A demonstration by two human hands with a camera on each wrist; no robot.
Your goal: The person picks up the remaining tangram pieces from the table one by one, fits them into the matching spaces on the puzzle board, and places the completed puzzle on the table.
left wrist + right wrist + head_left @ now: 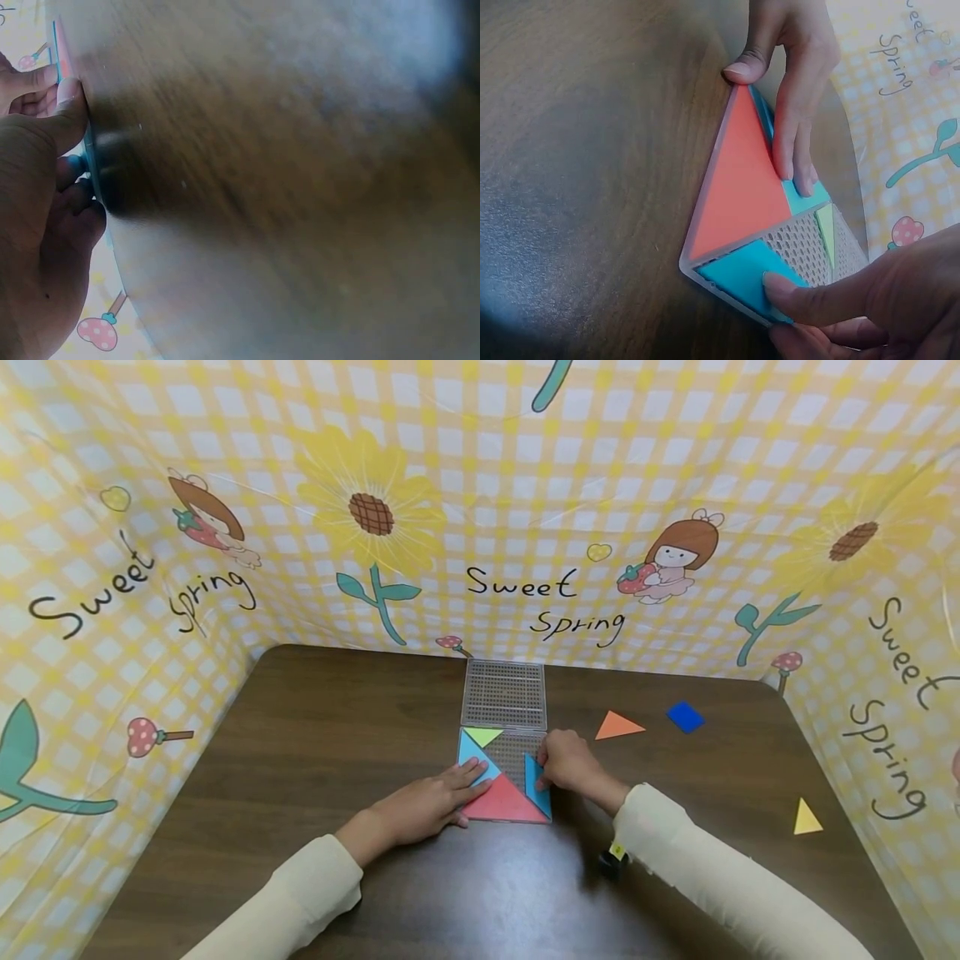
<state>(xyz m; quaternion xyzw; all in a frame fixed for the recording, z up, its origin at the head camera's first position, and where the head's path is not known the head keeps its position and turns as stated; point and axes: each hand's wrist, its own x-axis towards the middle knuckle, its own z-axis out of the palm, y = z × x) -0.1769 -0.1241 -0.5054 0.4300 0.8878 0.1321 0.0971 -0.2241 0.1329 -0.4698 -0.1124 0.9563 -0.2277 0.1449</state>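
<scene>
A square clear tangram case [513,752] lies open on the table. Inside it sit a large red triangle [507,802], a large light-blue triangle [472,749] and a small green triangle [482,737]. My left hand [423,806] rests its extended fingers on the light-blue and red pieces, with the thumb at the case's near left corner. At the right side, my right hand [572,764] pinches a blue four-sided tangram piece [750,277], thumb on its top face. That piece lies along the case's right wall, beside the red triangle; my fingers hide its far end.
The case's gridded lid [504,693] lies folded back behind it. To the right on the table are an orange triangle [619,725], a dark-blue square [686,717] and a yellow triangle [807,817]. A checked cloth [480,510] stands around the table's back and sides.
</scene>
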